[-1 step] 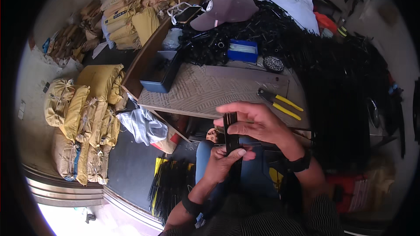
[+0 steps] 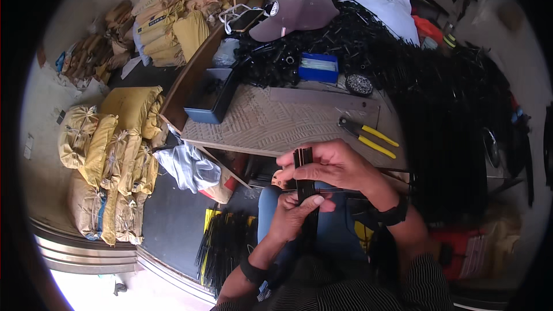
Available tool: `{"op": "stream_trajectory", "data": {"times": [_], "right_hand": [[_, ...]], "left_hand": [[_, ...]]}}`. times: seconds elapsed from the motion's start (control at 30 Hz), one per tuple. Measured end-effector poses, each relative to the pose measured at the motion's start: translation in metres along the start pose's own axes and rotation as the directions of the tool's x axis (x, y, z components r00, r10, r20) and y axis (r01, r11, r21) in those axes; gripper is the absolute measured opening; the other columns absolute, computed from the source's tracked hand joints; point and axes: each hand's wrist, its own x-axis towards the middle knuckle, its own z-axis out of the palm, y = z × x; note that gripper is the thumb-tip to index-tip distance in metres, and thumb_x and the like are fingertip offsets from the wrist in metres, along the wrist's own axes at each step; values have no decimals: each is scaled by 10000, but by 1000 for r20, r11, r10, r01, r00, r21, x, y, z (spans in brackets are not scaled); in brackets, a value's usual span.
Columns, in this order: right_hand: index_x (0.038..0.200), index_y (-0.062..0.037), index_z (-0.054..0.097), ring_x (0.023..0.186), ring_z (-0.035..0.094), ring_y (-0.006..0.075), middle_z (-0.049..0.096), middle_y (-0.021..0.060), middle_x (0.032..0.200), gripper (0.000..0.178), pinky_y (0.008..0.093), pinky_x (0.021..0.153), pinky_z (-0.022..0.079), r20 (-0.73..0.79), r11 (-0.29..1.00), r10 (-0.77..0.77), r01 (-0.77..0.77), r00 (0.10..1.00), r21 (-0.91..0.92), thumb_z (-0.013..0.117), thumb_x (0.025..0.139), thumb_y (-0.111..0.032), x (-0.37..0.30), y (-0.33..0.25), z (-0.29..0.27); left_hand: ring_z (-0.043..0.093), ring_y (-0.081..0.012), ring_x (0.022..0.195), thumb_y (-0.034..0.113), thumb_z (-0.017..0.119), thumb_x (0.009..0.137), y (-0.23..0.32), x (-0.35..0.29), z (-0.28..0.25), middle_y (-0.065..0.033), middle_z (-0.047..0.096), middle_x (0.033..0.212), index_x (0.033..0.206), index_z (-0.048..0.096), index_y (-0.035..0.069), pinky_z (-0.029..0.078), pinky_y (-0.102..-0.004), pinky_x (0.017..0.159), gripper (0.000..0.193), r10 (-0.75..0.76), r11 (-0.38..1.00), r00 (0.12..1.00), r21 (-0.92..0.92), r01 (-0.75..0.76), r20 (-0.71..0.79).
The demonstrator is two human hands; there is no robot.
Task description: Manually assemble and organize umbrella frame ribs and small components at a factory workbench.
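And the change comes at the right hand (image 2: 345,167)! A moment earlier its fingers stretched out flat over the top of the bundle (image 2: 306,189); now they have curled lower, bent behind its upper end, with the thumb laid across the front. The bundle sits between the two, so that grip has come together on it, though where the fingers press at the back is hidden.

Below, the left hand (image 2: 289,217) hasn't budged: it remains clamped on the bundle's middle, thumb across the front, fingertips showing past the right side. The bundle itself, black and slim, keeps its place, nearly upright in front of the person, over the jeans (image 2: 336,227) and just beyond the near edge of the bench (image 2: 250,124). Pale lines run along its upper end, and its lower part fades into dark clothing, so where it stops cannot be told.

On the bench, all holds steady! The yellow-handled pliers (image 2: 375,141) lie near the right hand, exactly as before. Behind them rest the metal strip (image 2: 322,99), the round dish (image 2: 359,84) and the blue box (image 2: 318,75), with the cap (image 2: 302,14) unmoved on the black heap (image 2: 259,60).
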Motion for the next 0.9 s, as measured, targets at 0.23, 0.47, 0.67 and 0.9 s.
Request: {"op": "stream_trajectory", "data": {"times": [0.23,0.47,0.67,0.9], "right_hand": [[975,38,597,776,640,134,662,112,905,203,230,653,507,-62,981,194,-193,979,10,511,895,-128,-2,-5,-3],[1038,-66,633,595,625,141,660,97,887,217,249,531,497,117,919,344,-309,932,-244,573,852,-159,-15,-55,8],[990,-11,596,769,637,278,628,176,899,232,325,672,511,263,945,214,-132,941,-298,578,849,-195,-31,-64,38],[889,-40,633,741,619,218,636,80,820,177,295,651,498,452,887,-256,394,854,-241,600,806,-192,-27,-64,65]], "left_hand": [[553,-125,637,814,243,682,-16,16,-14,-38,560,727,944,577,-5,455,-234,612,922,134,988,988,67,-139,77],[576,-133,657,647,390,817,-29,1,-20,-69,581,771,1065,529,32,456,-241,479,678,102,987,988,113,-115,117],[534,-149,783,542,496,832,1,6,-8,-82,545,864,1038,512,4,438,-271,708,576,-82,994,997,78,81,-2],[487,-136,695,422,483,888,-32,11,-32,-47,499,793,1094,455,-45,428,-276,619,511,1,983,997,-182,13,75]]}}
